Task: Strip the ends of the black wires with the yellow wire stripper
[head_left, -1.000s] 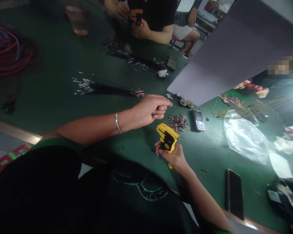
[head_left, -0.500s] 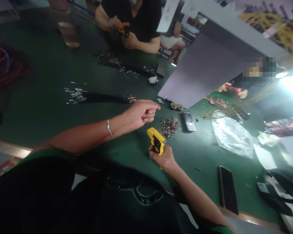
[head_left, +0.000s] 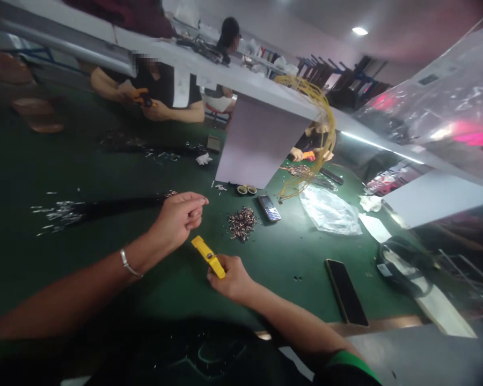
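The yellow crimping tool (head_left: 207, 256) is now turned edge-on to the head camera, so only its narrow yellow side shows, where its broad face showed a moment ago. The right hand (head_left: 234, 279) grasps the tool at its lower end, with the fingers wrapped around it, and holds it above the green surface (head_left: 306, 289) without visibly resting on it. The left hand (head_left: 177, 219) is curled, its fingertips drawn together near the tool; whether they pinch a small part cannot be told. A loose pile of metal terminals (head_left: 241, 223) lies just beyond the tool, beside a keypad phone (head_left: 269, 208). A bundle of black wires (head_left: 116, 207) with bare metal ends lies to the left, beyond the left hand. The tool's jaws are hidden.
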The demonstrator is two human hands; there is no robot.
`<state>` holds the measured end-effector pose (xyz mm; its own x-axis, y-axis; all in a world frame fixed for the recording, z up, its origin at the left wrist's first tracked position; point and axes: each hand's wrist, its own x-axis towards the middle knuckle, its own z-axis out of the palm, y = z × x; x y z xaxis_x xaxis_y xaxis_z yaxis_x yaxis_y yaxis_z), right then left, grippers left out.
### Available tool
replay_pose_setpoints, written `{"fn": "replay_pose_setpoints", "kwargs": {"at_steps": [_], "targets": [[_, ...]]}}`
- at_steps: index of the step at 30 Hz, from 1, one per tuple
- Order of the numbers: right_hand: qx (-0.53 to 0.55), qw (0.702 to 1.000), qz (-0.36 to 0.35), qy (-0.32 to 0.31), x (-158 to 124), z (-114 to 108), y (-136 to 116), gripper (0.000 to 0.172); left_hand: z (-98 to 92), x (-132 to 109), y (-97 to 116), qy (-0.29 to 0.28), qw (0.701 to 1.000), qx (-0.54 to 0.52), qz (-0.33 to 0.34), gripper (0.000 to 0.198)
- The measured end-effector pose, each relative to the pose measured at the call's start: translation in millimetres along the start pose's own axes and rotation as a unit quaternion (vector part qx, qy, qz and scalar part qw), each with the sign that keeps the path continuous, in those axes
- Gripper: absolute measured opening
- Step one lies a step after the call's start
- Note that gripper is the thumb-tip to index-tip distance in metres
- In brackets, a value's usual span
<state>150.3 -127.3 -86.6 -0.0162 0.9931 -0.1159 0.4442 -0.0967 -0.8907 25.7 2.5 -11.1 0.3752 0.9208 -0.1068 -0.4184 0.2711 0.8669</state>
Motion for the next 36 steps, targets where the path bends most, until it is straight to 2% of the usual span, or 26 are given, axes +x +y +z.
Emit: {"fn": "replay_pose_setpoints", "kwargs": {"at_steps": [10,18,20,22,23,25,27,29,30,33,36], "targets": [[-0.031,0.998,0.046,-0.022,1,1,-15,0.021,3.3,6,-5,0.074,0.992,0.082,0.058,0.008],[-0.023,0.999,0.042,-0.019,-3,0,-19,0.022,-6.5,21,-18,0.049,0.992,0.109,0.032,0.011],[-0.043,0.998,0.017,-0.032,-10,2,-20,0.022,-12.7,27,-16,0.058,0.99,0.118,0.043,0.01],[-0.057,0.996,-0.034,-0.064,-16,1,-19,0.023,-17.9,33,-10,0.088,0.987,0.122,0.06,0.01],[-0.056,0.994,-0.06,-0.076,-17,-1,-18,0.025,-19.3,34,-6,0.085,0.989,0.107,0.057,0.011],[0.005,0.999,-0.024,-0.037,-16,-11,-11,0.015,-18.8,32,1,0.08,0.991,0.079,0.07,0.011],[0.037,0.997,0.035,0.061,-9,-23,0,0.009,-15.3,27,5,0.044,0.995,0.065,0.059,0.011],[0.058,0.991,0.043,0.108,-1,-33,11,0.008,-12.7,23,5,0.031,0.996,0.055,0.057,0.01],[0.05,0.992,0.026,0.117,2,-35,16,0.008,-12.7,23,4,0.033,0.996,0.056,0.059,0.009],[-0.035,0.996,-0.028,0.08,2,-36,22,0.007,-15.6,22,3,0.048,0.995,0.066,0.061,0.006],[-0.203,0.97,-0.127,0.049,-7,-31,18,0.01,-15.4,17,6,0.056,0.992,0.077,0.081,0.006]]}}
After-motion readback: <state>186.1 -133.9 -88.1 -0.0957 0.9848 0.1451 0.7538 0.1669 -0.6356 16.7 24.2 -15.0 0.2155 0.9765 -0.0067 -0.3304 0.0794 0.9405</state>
